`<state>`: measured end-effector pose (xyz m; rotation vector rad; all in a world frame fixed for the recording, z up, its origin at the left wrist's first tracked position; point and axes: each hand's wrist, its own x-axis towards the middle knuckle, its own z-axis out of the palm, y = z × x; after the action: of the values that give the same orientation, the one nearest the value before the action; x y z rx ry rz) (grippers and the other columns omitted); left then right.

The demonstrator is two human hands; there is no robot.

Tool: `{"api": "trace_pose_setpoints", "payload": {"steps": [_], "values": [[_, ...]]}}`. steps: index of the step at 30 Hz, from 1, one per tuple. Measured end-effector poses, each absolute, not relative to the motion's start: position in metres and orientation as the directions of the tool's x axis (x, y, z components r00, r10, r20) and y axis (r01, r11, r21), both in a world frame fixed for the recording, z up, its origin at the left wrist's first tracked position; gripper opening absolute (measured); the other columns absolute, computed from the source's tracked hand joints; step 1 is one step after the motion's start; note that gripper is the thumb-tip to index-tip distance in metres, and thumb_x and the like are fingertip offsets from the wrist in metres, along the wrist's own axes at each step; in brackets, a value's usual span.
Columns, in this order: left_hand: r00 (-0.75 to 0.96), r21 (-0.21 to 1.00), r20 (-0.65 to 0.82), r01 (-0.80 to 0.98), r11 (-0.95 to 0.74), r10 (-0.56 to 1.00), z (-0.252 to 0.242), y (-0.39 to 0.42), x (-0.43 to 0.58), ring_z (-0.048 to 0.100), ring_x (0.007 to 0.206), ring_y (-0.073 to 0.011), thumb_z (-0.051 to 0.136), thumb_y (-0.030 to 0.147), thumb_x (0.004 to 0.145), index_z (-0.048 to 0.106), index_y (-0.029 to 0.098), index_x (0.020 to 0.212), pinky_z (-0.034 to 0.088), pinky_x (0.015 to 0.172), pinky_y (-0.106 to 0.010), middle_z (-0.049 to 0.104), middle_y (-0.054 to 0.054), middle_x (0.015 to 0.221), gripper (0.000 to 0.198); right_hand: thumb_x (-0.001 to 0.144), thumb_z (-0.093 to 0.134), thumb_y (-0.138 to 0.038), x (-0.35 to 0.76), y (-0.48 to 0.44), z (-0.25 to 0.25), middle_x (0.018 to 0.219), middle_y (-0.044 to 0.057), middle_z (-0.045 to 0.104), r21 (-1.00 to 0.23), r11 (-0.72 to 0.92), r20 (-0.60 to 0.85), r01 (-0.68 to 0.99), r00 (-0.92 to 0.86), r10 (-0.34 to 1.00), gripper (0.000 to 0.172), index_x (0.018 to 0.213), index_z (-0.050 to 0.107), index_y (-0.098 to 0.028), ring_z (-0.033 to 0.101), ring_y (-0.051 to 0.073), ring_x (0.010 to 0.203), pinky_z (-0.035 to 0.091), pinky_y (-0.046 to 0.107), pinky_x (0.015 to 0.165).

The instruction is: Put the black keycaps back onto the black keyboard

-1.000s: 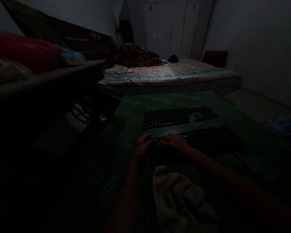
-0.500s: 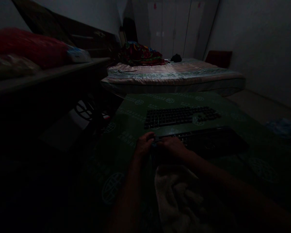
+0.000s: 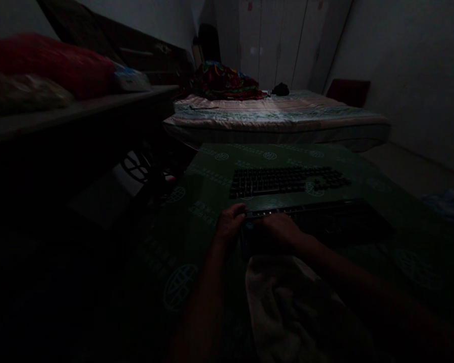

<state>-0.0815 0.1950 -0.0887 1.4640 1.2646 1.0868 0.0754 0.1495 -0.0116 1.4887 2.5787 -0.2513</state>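
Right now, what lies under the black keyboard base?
Green patterned cloth spreads beneath the black keyboard base. The left hand and right hand cover its left end, hiding that part.

towel (image 3: 287, 302): rough cloth | keyboard (image 3: 318, 222): matt plastic | mat (image 3: 212, 176): smooth, printed

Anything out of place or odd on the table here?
Yes: loose keycaps lie in rows on the green cloth, apart from the dark keyboard that the left hand and right hand touch at its left end.
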Motion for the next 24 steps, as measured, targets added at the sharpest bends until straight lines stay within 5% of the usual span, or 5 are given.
{"api": "trace_pose_setpoints", "payload": {"steps": [24], "values": [[0.113, 0.963, 0.099, 0.239, -0.124, 0.989, -0.097, 0.197, -0.083, 0.06, 0.099, -0.0214, 0.054, 0.014, 0.069, 0.06, 0.012, 0.104, 0.045, 0.09, -0.038, 0.066, -0.011, 0.104, 0.035, 0.08, 0.043, -0.023, 0.084, 0.155, -0.023, 0.086, 0.008, 0.068, -0.133, 0.483, -0.25, 0.866, -0.501, 0.829, 0.024, 0.091, 0.064, -0.021, 0.064, 0.02, 0.078, 0.039, 0.023, 0.058]]}}
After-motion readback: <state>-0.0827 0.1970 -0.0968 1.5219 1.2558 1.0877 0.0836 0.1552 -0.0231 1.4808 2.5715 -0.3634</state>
